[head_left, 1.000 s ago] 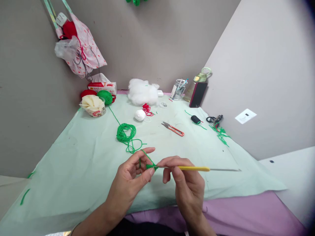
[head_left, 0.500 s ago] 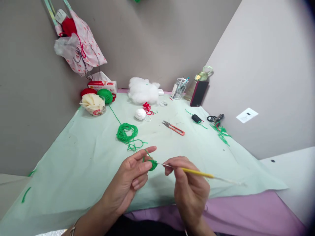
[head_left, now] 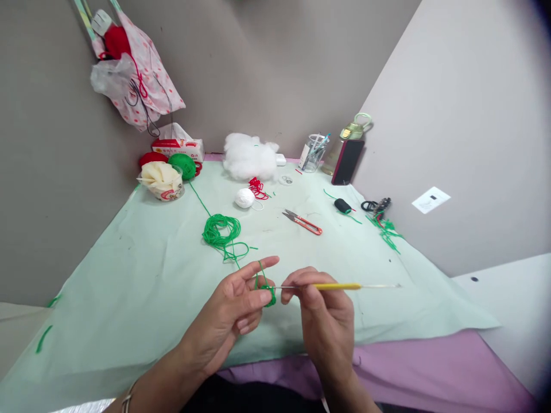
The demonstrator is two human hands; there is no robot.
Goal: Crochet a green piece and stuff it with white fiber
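Between thumb and fingers my left hand [head_left: 239,304] pinches a small green crochet piece [head_left: 271,297]. Its index finger is stretched out, with a strand of green yarn [head_left: 263,271] running over it. My right hand [head_left: 325,312] is closed around the yellow handle of a crochet hook [head_left: 338,286], held nearly level. The hook's thin metal shaft points left and meets the green piece; its tip is hidden there. Beyond my left hand lies a loose coil of green yarn [head_left: 221,230], from which a strand leads back to a green yarn ball [head_left: 182,166].
Orange thread snips [head_left: 303,222] lie mid-table. Behind them are a white ball [head_left: 244,198], white stuffing [head_left: 249,158], a pen jar [head_left: 313,154], a bottle [head_left: 353,129] and a phone [head_left: 346,162]. A black yarn bundle [head_left: 342,206] lies right, a tub [head_left: 162,182] left.
My right hand has turned the crochet hook from a downward slant to nearly level and shifted slightly left. The green piece has tilted in my left hand, whose index finger reaches a little farther right.
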